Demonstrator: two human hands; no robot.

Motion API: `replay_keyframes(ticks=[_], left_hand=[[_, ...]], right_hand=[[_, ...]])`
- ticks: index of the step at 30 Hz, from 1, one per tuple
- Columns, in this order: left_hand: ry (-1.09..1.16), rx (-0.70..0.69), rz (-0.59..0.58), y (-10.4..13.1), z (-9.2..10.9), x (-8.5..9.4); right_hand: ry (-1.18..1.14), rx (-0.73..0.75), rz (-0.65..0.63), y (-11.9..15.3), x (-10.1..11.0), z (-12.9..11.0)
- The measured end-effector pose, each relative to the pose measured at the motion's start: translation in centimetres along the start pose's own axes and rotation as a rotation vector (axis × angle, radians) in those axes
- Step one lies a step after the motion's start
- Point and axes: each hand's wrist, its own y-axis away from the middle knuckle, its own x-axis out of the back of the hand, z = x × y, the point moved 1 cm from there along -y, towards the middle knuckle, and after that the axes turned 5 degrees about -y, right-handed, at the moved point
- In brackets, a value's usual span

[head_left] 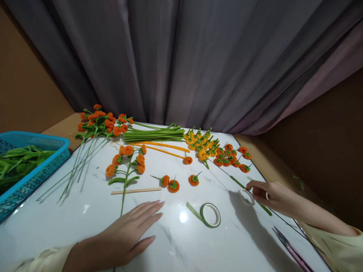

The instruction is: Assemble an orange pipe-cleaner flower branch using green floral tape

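Observation:
My left hand (121,236) lies with its fingers spread over the white tabletop, just below an orange flower branch (126,177) and a thin wooden stick (136,191). On the right, my right hand (268,192) has its fingers pinched on a pale tape ring (246,197), above a green strip (265,209) and a long dark wire. Between the hands sits a green tape roll (210,215) with a loose end. A few orange pumpkin-like pieces (173,185) rest above it.
A blue basket (61,145) with green leaves stands at the left. Orange flowers (98,119), green stems (154,134), yellow pieces (202,145) and more orange pieces (229,155) line the back. Scissors (292,249) lie at the lower right. A grey curtain (170,60) hangs behind.

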Motion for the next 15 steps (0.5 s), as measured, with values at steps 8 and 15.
replay_keyframes(ticks=[8,15], left_hand=[[0.02,-0.003,0.029,-0.1,0.0,0.1],[0.001,-0.006,0.006,0.0,-0.1,0.0]], right_hand=[[-0.203,-0.013,-0.146,2.3,0.1,-1.2],[-0.195,-0.037,-0.168,1.4,-0.1,-4.3]])
